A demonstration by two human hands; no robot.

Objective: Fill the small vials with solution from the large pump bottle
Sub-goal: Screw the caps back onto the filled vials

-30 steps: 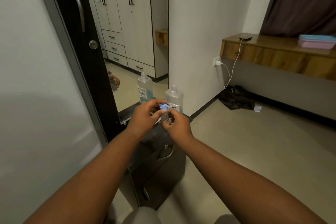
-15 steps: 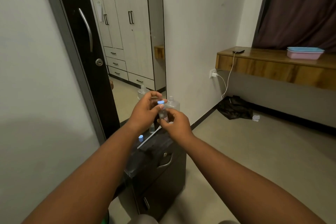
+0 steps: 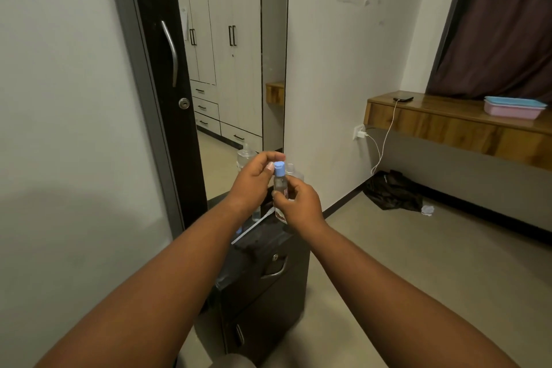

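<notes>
At frame centre, the right hand grips an upright small vial while the left hand pinches its blue cap, the large pump bottle seemingly just behind, mostly hidden.

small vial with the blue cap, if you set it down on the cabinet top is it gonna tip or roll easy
Probably tippy: the small vial looks tall and narrow, so a nudge could topple it. Its round body would likely roll once on its side. It seems light, since the right hand holds it by the fingertips while the left hand is at the blue cap.
</notes>
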